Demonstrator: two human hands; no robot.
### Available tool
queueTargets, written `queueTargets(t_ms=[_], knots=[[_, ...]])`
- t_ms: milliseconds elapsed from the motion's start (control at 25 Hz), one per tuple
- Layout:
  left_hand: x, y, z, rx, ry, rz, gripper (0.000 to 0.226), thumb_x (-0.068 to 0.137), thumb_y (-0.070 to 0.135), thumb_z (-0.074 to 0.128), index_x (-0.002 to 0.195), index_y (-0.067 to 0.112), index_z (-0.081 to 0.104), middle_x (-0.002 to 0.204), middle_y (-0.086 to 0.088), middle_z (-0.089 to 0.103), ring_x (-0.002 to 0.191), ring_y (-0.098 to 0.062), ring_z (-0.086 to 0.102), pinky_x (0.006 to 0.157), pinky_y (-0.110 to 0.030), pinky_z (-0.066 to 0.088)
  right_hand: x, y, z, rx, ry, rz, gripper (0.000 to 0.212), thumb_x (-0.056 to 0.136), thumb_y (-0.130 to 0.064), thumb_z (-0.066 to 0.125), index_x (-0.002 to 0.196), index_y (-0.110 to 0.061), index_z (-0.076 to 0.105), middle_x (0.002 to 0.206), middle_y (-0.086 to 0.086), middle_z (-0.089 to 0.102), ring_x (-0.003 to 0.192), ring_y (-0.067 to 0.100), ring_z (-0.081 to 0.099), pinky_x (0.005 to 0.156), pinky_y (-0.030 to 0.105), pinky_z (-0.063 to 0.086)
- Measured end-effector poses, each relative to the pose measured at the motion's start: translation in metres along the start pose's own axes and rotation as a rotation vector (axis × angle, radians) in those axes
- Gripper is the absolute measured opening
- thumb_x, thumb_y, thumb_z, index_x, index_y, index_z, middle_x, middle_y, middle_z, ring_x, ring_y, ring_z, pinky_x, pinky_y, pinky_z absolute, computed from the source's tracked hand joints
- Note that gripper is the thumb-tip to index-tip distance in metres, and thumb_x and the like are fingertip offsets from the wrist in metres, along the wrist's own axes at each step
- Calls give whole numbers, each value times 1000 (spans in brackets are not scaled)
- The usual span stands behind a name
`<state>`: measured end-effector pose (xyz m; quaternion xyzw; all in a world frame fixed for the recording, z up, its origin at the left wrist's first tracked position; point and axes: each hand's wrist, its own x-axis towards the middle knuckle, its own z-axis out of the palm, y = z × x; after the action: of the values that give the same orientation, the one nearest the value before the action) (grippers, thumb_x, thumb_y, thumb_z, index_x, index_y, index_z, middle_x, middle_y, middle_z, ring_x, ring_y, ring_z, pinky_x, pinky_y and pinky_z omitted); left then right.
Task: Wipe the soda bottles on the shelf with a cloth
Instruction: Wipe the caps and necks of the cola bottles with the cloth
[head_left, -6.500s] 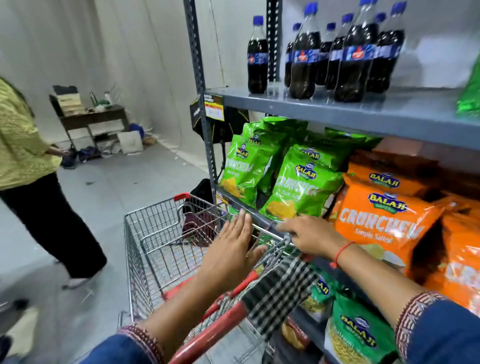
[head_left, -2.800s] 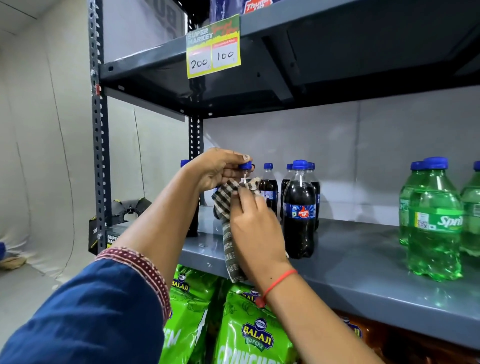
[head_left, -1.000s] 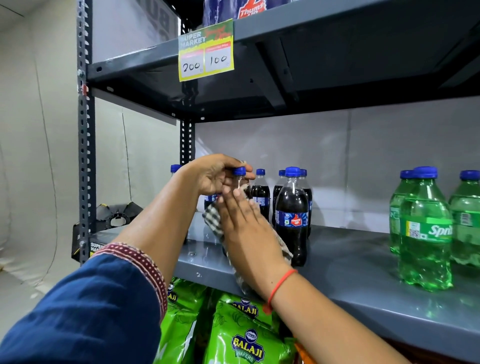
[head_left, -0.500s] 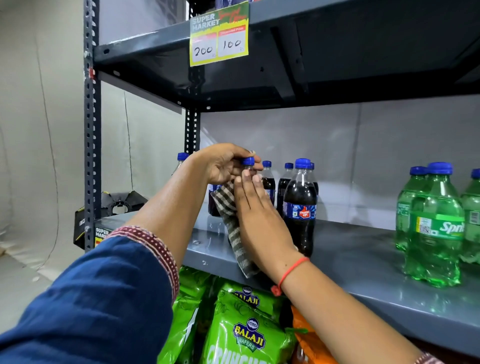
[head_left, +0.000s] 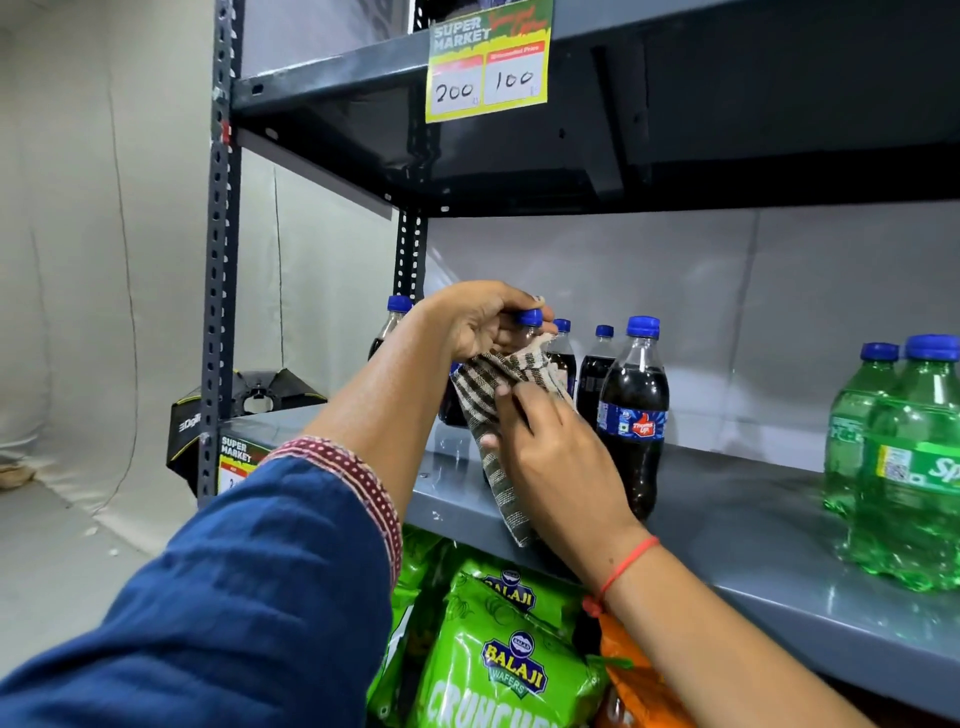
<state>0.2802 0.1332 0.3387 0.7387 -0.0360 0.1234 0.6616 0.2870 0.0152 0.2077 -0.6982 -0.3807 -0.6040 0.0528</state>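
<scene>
Closest to the camera is a blue sleeve (head_left: 218, 613) with a red dotted cuff, on the left arm reaching up to the shelf (head_left: 753, 545). Right below the shelf edge there's a green snack bag (head_left: 498, 670) that reads "BALAJI WAFERS" with part of a bigger word under it, and an orange bag (head_left: 631, 686) squeezed in beside it, its print hidden. The right hand (head_left: 558, 462), red thread on the wrist, has its fingers pressed together flat against a checked cloth (head_left: 493, 415), pushing it onto the side of a cola bottle (head_left: 529, 325); the loose end of the cloth hangs down over the shelf edge. The left hand (head_left: 480, 319) is curled over the top of that same bottle, fingertips pinching around its blue cap, so most of the bottle is covered up. Just right of it stands another cola bottle (head_left: 632, 415), dark soda up to the neck, blue label reading "Thums Up". Three more dark bottles (head_left: 595, 364) with blue caps sit behind, one of them left of the hands. Further right on the same shelf are green bottles (head_left: 909, 467) full of clear soda, blue caps, label starting "Sp". A small tag (head_left: 235, 460) on the shelf's front edge says "SUPER MARKET". On the shelf above hangs a yellow price tag (head_left: 488, 62): "SUPER MARKET", with "200" and "100" handwritten.
</scene>
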Motion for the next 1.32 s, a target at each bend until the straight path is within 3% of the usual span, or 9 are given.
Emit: queueTargets(t_ms=[160,320,440,560,600,720,1080,1240,1320], knots=[[5,-1,-1,-70,-13,-51,20,87,11,50,96,-2,63,78,-10,71,64,-14,66,67,-22,54,-5,-8,5,-21,-107,35,52,81,-31,43,120,0,55,131,18,56,119,31,53,94,43,45],[6,-2,-2,-81,-19,-66,17,87,13,52,86,0,64,73,-11,71,71,-17,65,81,-28,52,1,-8,9,-52,-105,34,63,68,-21,73,124,-2,53,133,17,53,121,29,51,95,42,45],[6,-1,0,-65,-26,-51,16,86,14,54,88,0,63,72,-10,72,72,-17,66,87,-30,51,1,-10,7,-48,-84,63,63,65,-16,74,123,0,53,131,18,54,119,31,53,92,42,47],[5,-2,0,-63,-19,-77,17,86,14,53,88,1,64,69,-9,72,60,-15,67,71,-26,55,1,-11,8,-32,-67,58,51,72,-15,57,121,-2,55,131,17,55,118,29,54,90,40,49],[5,-1,1,-56,-22,-79,17,86,14,53,87,1,64,68,-8,72,58,-15,67,68,-26,55,1,-9,8,-27,-67,60,52,71,-15,61,121,-2,56,131,16,55,118,28,55,90,39,49],[5,0,0,-32,-37,-69,17,86,15,53,89,2,64,69,-7,73,62,-14,68,76,-26,54,6,-5,4,-29,-120,72,70,58,-20,80,121,-2,56,130,15,57,118,28,54,92,41,47],[5,1,0,-4,-31,-53,16,86,14,54,87,2,65,69,-7,73,69,-16,66,80,-26,52,11,2,3,-71,-173,59,76,57,-27,83,124,-4,54,131,14,56,120,27,53,96,43,44],[7,-1,-1,6,-9,-16,17,86,13,55,90,0,64,79,-9,71,79,-17,65,85,-27,52,8,-3,1,42,-297,219,89,60,-17,81,136,-6,35,144,11,41,131,28,40,84,50,52],[7,0,-2,-27,-19,-26,17,86,13,55,92,-1,63,73,-8,73,70,-16,69,71,-25,57,2,-6,-8,208,-357,267,85,72,2,66,142,-9,20,153,10,23,138,28,26,81,45,56]])
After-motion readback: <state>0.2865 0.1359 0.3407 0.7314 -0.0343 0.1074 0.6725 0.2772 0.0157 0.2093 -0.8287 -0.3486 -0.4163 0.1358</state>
